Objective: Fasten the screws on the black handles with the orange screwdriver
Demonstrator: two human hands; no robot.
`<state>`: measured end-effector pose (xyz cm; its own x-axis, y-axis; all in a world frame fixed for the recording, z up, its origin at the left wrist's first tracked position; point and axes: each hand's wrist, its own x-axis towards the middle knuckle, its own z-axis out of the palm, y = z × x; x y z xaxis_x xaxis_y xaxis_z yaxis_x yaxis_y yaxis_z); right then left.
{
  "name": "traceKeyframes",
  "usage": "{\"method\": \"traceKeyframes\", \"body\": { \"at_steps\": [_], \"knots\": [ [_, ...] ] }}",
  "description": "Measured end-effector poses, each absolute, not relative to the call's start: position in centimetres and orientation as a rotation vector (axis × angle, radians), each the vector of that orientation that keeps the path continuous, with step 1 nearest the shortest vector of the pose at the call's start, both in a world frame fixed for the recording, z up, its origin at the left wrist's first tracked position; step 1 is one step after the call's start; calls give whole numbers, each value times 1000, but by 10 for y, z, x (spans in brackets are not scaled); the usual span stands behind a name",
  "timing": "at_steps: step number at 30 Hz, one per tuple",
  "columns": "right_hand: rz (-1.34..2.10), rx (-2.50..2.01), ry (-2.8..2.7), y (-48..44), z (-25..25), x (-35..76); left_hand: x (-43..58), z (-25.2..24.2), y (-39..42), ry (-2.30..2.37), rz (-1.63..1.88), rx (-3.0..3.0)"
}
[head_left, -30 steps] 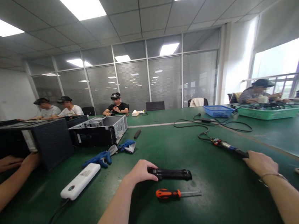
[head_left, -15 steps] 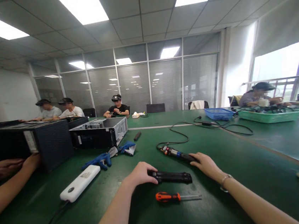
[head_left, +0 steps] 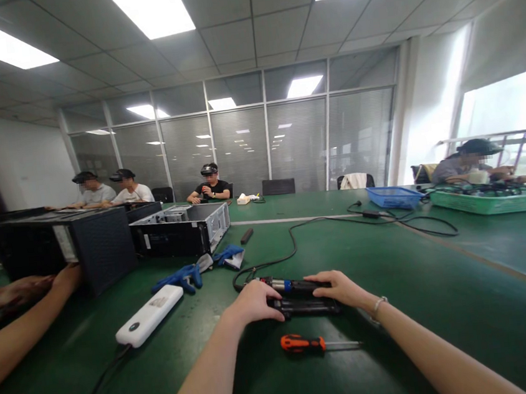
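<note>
My left hand is closed on the left end of a black, flashlight-like cylinder lying on the green table. Just behind it and parallel lies a corded electric screwdriver with a silver and blue band. Its black right end is in the grip of my right hand. My left fingers partly cover the screwdriver's corded end, and whether they touch it I cannot tell. Nearer to me rests an orange and black screwdriver, its shaft pointing right, touched by neither hand.
To the left are a white power strip, blue gloves and an open computer case. A co-worker's hands reach into a black case. Blue and green baskets stand at the right; a black cable crosses the table.
My right hand has brought the electric screwdriver left and nearer, from an angle to alongside the black cylinder. The view has turned slightly left. My left hand keeps hold of the cylinder.
</note>
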<state>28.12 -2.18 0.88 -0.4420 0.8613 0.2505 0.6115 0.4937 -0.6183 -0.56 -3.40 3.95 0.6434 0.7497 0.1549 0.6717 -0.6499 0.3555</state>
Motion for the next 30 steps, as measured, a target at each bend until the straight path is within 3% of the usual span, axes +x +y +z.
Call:
{"method": "traceKeyframes", "body": {
  "at_steps": [5,14,24,30],
  "knots": [
    [441,-1231,-2186,-29,7,282,-6,39,-34,1087,462,2658],
    [175,-1174,-2292,-57,20,272,-4,38,-34,859,833,2860],
    [-166,-1110,-2325,-58,18,263,-7,32,-25,920,1033,2854],
    [-182,-1204,-2288,-54,13,254,-7,23,-18,1037,975,2815]
  ]
}}
